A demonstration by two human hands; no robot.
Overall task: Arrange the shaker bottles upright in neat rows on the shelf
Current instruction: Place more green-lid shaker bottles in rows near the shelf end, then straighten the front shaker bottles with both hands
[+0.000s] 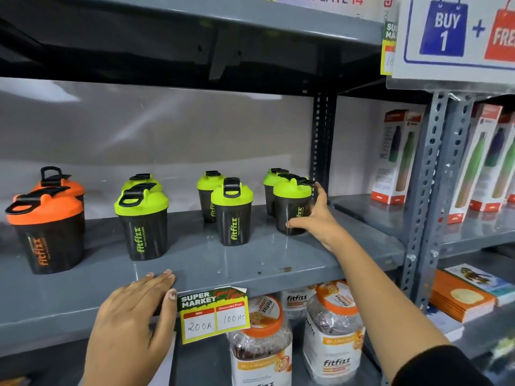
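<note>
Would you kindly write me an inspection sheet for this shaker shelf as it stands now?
Surface: grey metal shelf, small marks near the front edge.
Job's things: eight shaker bottles upright in four front-back pairs; orange-lidded pair far left, green-lidded ones elsewhere.
Clutter: nothing seen.
Grippers: right hand around the rightmost front bottle; left hand flat on the shelf edge.
Cables: nothing seen.
Surroundings: price tag, jars below, boxed bottles right.

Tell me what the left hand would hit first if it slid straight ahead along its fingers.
Probably the front green-lidded shaker: the left hand lies flat on the shelf edge, fingers pointing toward it, though depth is uncertain.
</note>
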